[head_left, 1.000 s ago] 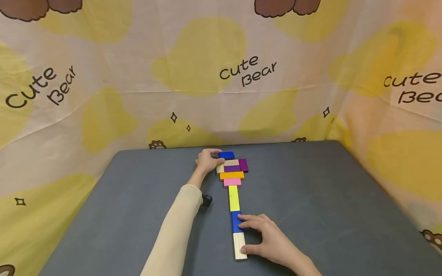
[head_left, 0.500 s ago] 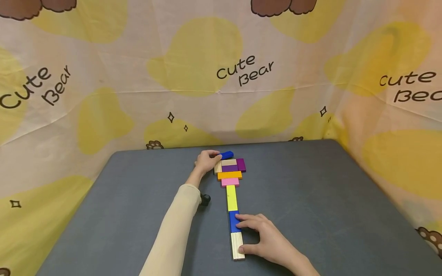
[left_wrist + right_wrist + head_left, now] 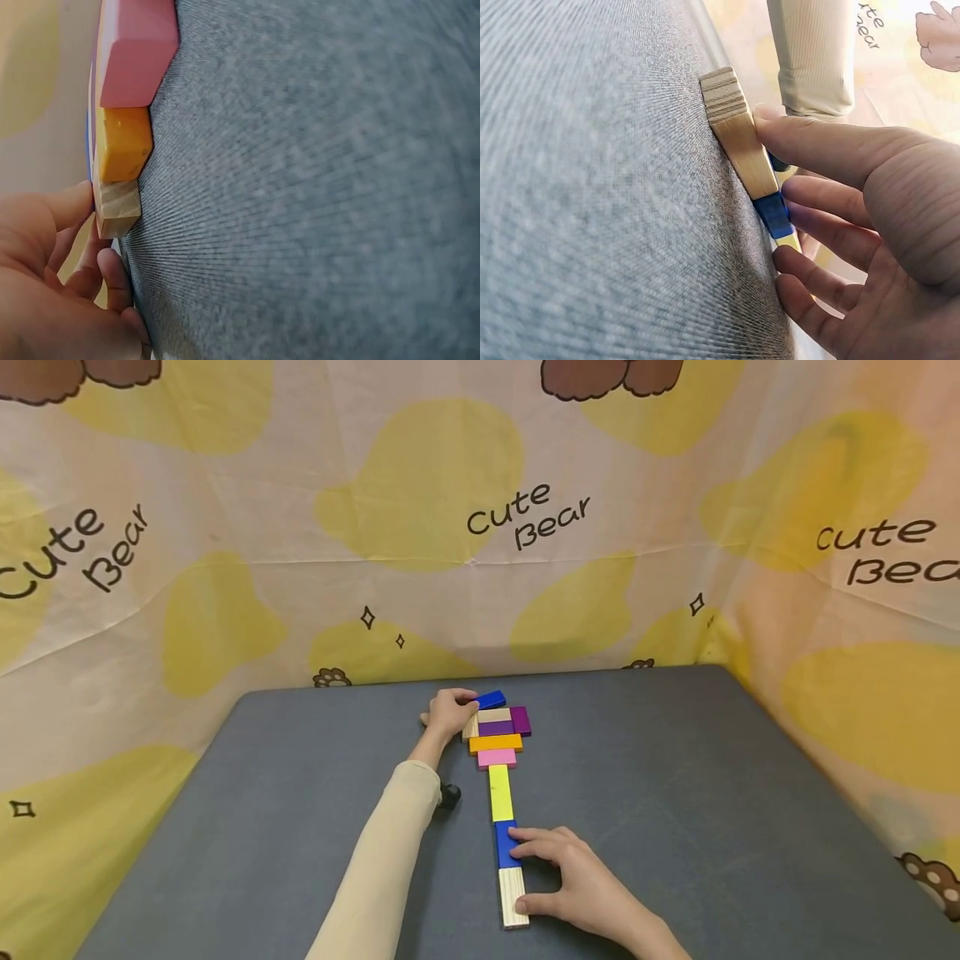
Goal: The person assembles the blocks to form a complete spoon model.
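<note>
At the far end of a row of wooden blocks, my left hand [image 3: 450,712] pinches a blue block [image 3: 492,699] by its left end. That block lies at a slant, its right end farther back. Just in front are a plain wood block [image 3: 470,727], a beige block [image 3: 494,715], a purple block [image 3: 496,727] and a dark purple block [image 3: 521,721]. At the near end my right hand [image 3: 581,881] rests its thumb on a plain wood block [image 3: 513,897]. Its spread fingers touch the second blue block [image 3: 505,845].
Between the hands lie an orange block [image 3: 496,743], a pink block [image 3: 497,759] and a yellow block [image 3: 501,793], in line on the grey table [image 3: 675,793]. A printed cloth [image 3: 420,485] hangs behind the table's far edge.
The far blue block has turned from lying straight across to a slant, held by my left hand. My right hand keeps its place on the near blocks.
</note>
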Motion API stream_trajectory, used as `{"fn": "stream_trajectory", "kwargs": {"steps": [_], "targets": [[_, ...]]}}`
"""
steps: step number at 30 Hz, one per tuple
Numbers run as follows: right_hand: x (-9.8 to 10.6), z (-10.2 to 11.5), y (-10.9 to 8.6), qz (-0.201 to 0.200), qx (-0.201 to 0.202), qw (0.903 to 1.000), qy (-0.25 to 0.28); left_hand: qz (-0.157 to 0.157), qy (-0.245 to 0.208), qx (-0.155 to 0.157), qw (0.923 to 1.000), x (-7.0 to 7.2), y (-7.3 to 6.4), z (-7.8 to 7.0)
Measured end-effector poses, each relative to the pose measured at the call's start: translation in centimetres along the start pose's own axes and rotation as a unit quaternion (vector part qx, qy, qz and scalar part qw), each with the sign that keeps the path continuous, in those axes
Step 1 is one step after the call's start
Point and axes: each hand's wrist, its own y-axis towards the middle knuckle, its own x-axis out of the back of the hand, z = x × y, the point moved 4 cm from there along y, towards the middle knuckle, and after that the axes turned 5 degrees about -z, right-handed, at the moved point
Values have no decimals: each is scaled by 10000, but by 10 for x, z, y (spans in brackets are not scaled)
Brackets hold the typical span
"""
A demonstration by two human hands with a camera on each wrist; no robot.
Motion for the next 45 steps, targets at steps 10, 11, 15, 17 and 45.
{"fn": "stream_trajectory", "kwargs": {"steps": [10, 11, 15, 17, 45], "targets": [[0, 1, 1, 31, -54, 10000, 15, 132, 2, -15, 9999, -1, 0, 1], [0, 1, 1, 34, -51, 10000, 18, 142, -6, -37, 9999, -1, 0, 1], [0, 1, 1, 28, -75, 10000, 21, 151, -109, -198, 9996, -1, -1, 1], [0, 0, 1, 32, -86, 10000, 18, 192, -232, -264, 9992, -1, -2, 0], [1, 5, -3, -224, 390, 9990, -30, 329, -806, -352, 9956, 29, -20, 7]]}}
